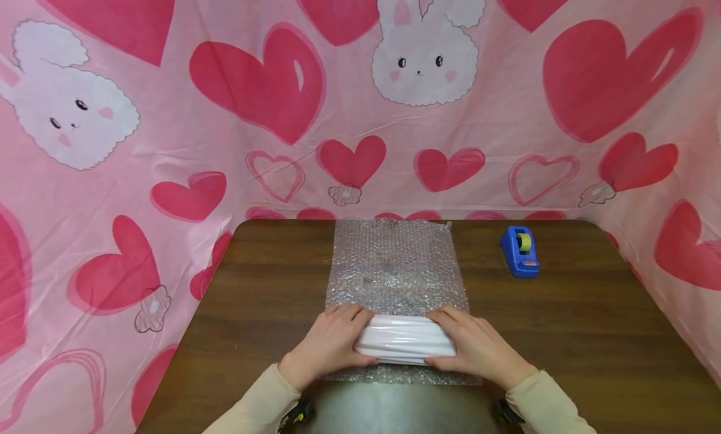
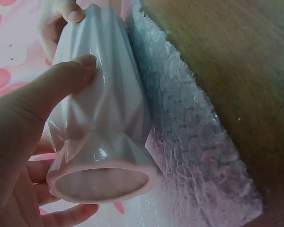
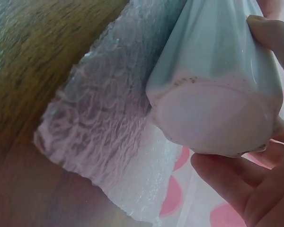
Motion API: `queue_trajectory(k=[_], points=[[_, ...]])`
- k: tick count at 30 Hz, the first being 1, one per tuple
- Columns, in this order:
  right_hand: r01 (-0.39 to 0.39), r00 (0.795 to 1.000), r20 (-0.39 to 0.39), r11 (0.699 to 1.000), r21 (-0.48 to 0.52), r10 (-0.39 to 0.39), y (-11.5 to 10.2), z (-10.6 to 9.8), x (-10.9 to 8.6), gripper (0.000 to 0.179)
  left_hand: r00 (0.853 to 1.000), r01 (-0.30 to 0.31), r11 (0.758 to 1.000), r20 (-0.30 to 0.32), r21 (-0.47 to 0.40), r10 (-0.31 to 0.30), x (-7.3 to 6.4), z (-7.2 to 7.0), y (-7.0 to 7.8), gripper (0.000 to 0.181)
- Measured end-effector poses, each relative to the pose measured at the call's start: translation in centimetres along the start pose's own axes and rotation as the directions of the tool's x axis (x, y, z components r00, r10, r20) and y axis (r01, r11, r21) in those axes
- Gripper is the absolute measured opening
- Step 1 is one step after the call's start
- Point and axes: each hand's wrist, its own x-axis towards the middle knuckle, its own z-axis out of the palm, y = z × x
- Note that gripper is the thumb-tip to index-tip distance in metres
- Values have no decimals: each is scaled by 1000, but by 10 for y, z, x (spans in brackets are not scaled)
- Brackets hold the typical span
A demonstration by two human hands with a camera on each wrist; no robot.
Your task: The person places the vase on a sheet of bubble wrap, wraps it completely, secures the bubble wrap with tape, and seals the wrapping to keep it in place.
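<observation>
A white ceramic vase (image 1: 404, 341) with a faceted, pleated surface lies on its side across the near part of a bubble wrap sheet (image 1: 397, 265). My left hand (image 1: 333, 338) grips the mouth end, thumb on the near side and fingers over the far side. The vase's flared rim (image 2: 104, 182) shows its opening in the left wrist view. At the other end my right hand (image 1: 477, 344) grips the vase by its base. That flat round base (image 3: 215, 118) faces the right wrist camera, with small brown specks along its edge.
A blue tape dispenser (image 1: 520, 252) with a yellow roll stands at the back right of the dark wooden table (image 1: 270, 277). The bubble wrap stretches to the table's back edge. Behind and at the sides hangs a pink curtain (image 1: 349, 121) with hearts and rabbits.
</observation>
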Motion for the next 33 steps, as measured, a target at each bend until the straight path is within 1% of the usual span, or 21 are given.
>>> queue_trajectory(k=[3, 7, 10, 14, 17, 23, 25, 28, 33], points=[[-5, 1000, 7, 1000, -1, 5, 0, 0, -1, 68, 1000, 6, 1000, -5, -12, -7, 0, 2, 1, 74], [-5, 1000, 6, 1000, -1, 5, -1, 0, -1, 68, 1000, 23, 999, 14, -31, -23, -2, 3, 3, 82], [3, 1000, -6, 1000, -8, -3, -1, 0, -1, 67, 1000, 9, 1000, 19, 6, -9, -1, 4, 6, 90], [13, 1000, -24, 1000, -15, -13, 0, 2, -2, 66, 999, -35, 998, -7, 59, 36, -1, 5, 11, 100], [12, 1000, -24, 1000, -15, -12, -1, 2, -2, 66, 999, -52, 996, -4, 78, 53, -1, 7, 15, 108], [-14, 1000, -1, 1000, -15, 14, -2, 2, -1, 67, 995, -82, 983, 63, 165, 72, -4, 12, 22, 127], [-21, 1000, 5, 1000, -15, 21, -3, 1, -1, 67, 995, -82, 979, 72, 185, 70, -5, 14, 24, 131], [-26, 1000, 7, 1000, -14, 26, -3, 1, -1, 67, 996, -66, 976, 74, 207, 51, -5, 17, 28, 135], [-23, 1000, 4, 1000, -16, 23, -3, 2, 0, 67, 996, -48, 974, 81, 221, 31, -4, 18, 31, 139]])
